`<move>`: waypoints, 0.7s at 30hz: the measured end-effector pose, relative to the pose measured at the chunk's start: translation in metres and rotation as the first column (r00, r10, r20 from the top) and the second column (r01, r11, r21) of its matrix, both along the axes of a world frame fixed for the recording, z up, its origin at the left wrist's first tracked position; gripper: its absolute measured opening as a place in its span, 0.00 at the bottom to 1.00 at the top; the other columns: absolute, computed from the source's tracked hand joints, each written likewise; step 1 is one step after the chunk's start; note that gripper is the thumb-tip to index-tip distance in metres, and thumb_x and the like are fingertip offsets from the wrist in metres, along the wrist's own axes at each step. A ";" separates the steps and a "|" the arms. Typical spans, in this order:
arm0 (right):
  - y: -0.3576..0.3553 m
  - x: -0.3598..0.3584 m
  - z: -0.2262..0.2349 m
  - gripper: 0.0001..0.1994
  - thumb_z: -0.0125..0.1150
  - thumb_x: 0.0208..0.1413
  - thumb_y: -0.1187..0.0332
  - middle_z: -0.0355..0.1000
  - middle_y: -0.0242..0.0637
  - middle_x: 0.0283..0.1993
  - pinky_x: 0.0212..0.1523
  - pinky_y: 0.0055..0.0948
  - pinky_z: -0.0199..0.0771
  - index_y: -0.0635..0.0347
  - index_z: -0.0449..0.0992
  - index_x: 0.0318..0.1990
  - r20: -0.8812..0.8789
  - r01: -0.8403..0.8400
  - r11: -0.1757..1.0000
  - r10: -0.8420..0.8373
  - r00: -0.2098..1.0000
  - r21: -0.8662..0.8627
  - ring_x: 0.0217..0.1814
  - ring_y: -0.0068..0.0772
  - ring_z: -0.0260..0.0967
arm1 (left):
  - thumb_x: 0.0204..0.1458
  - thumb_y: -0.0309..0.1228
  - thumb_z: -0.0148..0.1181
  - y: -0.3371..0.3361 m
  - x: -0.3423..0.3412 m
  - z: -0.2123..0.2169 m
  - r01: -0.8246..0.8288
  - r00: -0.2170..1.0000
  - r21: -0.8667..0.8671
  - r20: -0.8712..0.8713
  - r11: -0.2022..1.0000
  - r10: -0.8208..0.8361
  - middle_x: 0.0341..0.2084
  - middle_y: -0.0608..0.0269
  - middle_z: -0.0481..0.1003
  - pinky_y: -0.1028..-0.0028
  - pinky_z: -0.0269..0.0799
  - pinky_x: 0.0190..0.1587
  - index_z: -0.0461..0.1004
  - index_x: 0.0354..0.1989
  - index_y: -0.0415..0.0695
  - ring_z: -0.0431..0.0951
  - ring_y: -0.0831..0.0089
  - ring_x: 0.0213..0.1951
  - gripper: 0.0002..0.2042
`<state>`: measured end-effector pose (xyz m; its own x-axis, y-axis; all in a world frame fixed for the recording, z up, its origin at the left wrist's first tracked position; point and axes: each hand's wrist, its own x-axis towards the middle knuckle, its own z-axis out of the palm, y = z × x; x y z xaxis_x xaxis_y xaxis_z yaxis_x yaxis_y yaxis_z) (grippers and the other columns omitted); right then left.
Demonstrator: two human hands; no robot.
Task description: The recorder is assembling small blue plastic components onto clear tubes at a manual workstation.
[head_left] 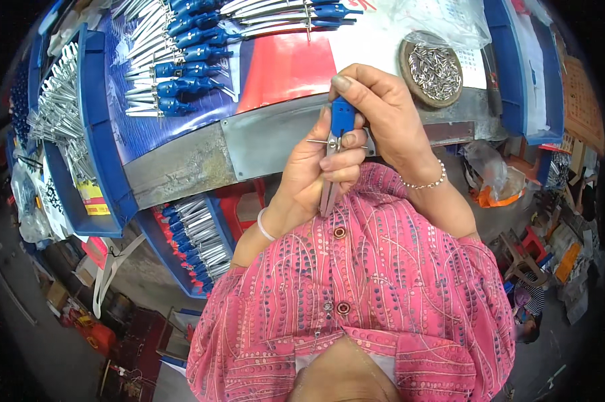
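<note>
1. Two hands shared one blue-handled tool (343, 115) in front of the pink shirt (383, 268), near the close edge of the table (182, 161).
2. Its long axis ran almost straight up and down the view: blue end away from the shirt, silver part (328, 194) pointing toward it, leaning slightly left.
3. One thin pin (316, 141) crossed that axis roughly squarely at the joint, just below the blue handle.
4. The left hand (305, 173) had fingers wrapped round the silver part and was nearer the pin's left end.
5. The right hand (391, 112) pinched the blue end narrowly; how firmly, I could not tell.
6. Beyond it, to the right, sat a round dish (439, 103) of small metal pieces (435, 71).
</note>
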<state>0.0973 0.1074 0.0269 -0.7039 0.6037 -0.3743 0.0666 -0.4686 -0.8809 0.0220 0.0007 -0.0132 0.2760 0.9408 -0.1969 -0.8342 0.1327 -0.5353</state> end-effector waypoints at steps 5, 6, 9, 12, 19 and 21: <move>-0.004 0.003 -0.002 0.08 0.50 0.56 0.67 0.65 0.21 0.24 0.20 0.06 0.53 0.61 0.71 0.31 0.022 0.018 0.999 -0.019 1.000 0.026 0.20 0.05 0.54 | 0.54 0.43 0.47 0.000 0.002 0.006 -0.030 0.999 -0.026 -0.040 0.999 0.029 0.23 0.62 0.64 0.86 0.53 0.15 0.62 0.39 0.35 0.58 0.85 0.15 0.19; -0.006 0.003 0.002 0.08 0.50 0.56 0.67 0.65 0.22 0.24 0.20 0.07 0.53 0.61 0.71 0.31 0.022 0.021 0.999 -0.022 1.000 0.042 0.20 0.05 0.54 | 0.54 0.43 0.47 -0.001 0.002 0.005 -0.032 0.998 -0.011 -0.061 0.999 0.031 0.23 0.62 0.64 0.86 0.53 0.14 0.62 0.39 0.36 0.57 0.85 0.14 0.19; -0.006 0.002 -0.003 0.08 0.50 0.56 0.66 0.65 0.21 0.24 0.20 0.07 0.54 0.61 0.71 0.30 -0.002 0.037 0.998 -0.037 0.999 0.052 0.20 0.06 0.54 | 0.54 0.45 0.46 0.003 0.003 0.004 -0.047 0.998 0.018 -0.035 0.999 0.048 0.23 0.63 0.64 0.86 0.53 0.14 0.62 0.38 0.38 0.57 0.86 0.14 0.19; -0.005 0.003 -0.002 0.08 0.50 0.56 0.66 0.65 0.21 0.24 0.20 0.08 0.54 0.61 0.71 0.30 -0.026 0.050 0.999 -0.051 0.998 -0.005 0.20 0.06 0.54 | 0.54 0.45 0.46 0.000 0.002 0.002 -0.003 0.998 -0.001 -0.061 1.000 0.003 0.24 0.64 0.64 0.86 0.52 0.14 0.62 0.39 0.38 0.57 0.86 0.14 0.20; 0.007 0.006 -0.003 0.08 0.51 0.55 0.67 0.66 0.21 0.24 0.21 0.08 0.54 0.60 0.71 0.29 -0.026 -0.053 0.998 0.053 0.998 -0.014 0.22 0.06 0.54 | 0.54 0.45 0.46 0.002 0.000 0.001 0.051 0.994 0.047 -0.099 0.998 -0.046 0.24 0.64 0.63 0.86 0.52 0.14 0.63 0.41 0.37 0.57 0.86 0.14 0.20; 0.005 0.006 -0.005 0.08 0.51 0.55 0.67 0.66 0.22 0.24 0.21 0.08 0.54 0.60 0.71 0.29 -0.029 -0.030 1.000 0.030 0.999 -0.003 0.22 0.06 0.55 | 0.55 0.44 0.45 0.002 0.003 0.001 0.014 0.999 0.060 -0.050 0.998 -0.011 0.23 0.64 0.62 0.86 0.51 0.14 0.63 0.40 0.37 0.57 0.85 0.14 0.20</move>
<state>0.1033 0.1129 0.0217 -0.7319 0.5809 -0.3561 0.0554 -0.4701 -0.8809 0.0253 0.0031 -0.0122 0.2791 0.9479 -0.1535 -0.8578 0.1742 -0.4835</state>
